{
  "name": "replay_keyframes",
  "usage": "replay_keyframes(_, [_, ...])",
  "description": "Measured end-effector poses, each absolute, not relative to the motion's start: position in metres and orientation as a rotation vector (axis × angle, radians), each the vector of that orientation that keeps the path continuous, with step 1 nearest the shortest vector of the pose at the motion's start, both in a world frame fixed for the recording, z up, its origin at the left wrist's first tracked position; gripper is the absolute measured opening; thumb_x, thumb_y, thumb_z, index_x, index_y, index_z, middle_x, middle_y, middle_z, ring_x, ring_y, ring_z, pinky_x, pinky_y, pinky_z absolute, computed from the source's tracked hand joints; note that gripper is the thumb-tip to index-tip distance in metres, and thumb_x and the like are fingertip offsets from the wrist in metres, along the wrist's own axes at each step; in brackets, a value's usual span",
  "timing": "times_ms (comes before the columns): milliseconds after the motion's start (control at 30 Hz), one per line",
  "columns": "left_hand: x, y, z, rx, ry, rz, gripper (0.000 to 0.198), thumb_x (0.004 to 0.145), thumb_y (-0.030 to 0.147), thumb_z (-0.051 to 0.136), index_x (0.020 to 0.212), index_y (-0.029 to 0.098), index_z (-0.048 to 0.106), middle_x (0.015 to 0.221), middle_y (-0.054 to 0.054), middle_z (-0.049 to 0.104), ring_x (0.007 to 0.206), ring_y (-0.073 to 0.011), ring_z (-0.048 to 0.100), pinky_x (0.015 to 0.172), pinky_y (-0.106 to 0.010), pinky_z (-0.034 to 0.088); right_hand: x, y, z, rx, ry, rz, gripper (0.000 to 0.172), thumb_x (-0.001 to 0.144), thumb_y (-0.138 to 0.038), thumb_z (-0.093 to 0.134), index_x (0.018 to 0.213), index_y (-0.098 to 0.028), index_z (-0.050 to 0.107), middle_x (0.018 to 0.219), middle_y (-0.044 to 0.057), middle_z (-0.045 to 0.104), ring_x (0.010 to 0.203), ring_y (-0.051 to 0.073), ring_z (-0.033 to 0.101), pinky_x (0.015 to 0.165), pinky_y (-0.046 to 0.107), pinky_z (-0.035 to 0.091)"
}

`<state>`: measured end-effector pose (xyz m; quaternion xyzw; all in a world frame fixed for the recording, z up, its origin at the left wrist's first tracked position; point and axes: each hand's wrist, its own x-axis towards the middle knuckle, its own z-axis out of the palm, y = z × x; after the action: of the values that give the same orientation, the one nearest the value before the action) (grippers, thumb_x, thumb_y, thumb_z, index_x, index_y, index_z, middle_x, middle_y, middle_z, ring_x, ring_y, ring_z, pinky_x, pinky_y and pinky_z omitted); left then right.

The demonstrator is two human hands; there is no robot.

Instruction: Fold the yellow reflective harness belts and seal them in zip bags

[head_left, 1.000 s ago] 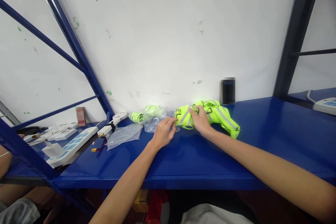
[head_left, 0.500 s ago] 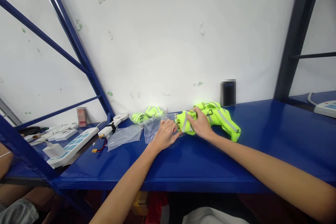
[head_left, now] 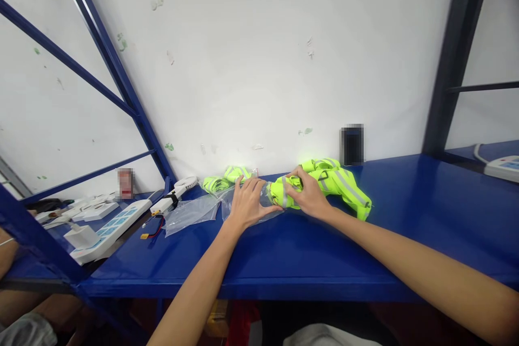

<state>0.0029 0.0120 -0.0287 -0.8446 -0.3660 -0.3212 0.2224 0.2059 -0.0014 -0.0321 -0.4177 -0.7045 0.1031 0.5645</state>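
Observation:
My right hand is wrapped round a rolled neon-yellow reflective vest on the blue table. The left end of the roll sits at the mouth of a clear plastic bag, seemingly a little way inside it. My left hand lies over this bag with its fingers spread and the thumb stretched toward the roll. More neon-yellow reflective clothing lies loose just right of my right hand. Behind my left hand are rolled yellow vests, seemingly in clear plastic.
A flat clear bag lies left of my hands, near a small white fan and a red-black cable with a yellow connector. A dark blurred box stands by the wall. Power strips and blue posts flank the left.
My left hand's fingers have spread out from a curled pinch and shifted slightly left over the bag. My right hand still grips the rolled vest, which has moved slightly left.

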Motion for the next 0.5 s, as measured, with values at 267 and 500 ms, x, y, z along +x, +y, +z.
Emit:
replay_keyframes(267, [0.001, 0.013, -0.030, -2.434, -1.045, -0.943, 0.067, 0.067, 0.071, 0.064, 0.108, 0.020, 0.056, 0.106, -0.008, 0.067, 0.105, -0.0271, 0.059, 0.110, -0.054, 0.021, 0.197, -0.006, -0.034, -0.860, -1.717, 0.215, 0.007, 0.084, -0.027, 0.052, 0.088, -0.022, 0.050, 0.086, 0.002, 0.059, 0.080, 0.019, 0.056, 0.074, 0.031, 0.043])
replay_keyframes(500, [-0.003, 0.014, -0.013, -2.622, -1.040, -0.741, 0.071, 0.060, 0.070, 0.069, 0.111, 0.022, 0.060, 0.101, -0.007, 0.070, 0.103, -0.0289, 0.062, 0.109, -0.052, 0.025, 0.200, -0.006, -0.036, -0.573, -1.960, -0.069, 0.011, 0.085, -0.021, 0.054, 0.095, -0.023, 0.053, 0.089, 0.006, 0.055, 0.081, 0.021, 0.056, 0.072, 0.034, 0.048])
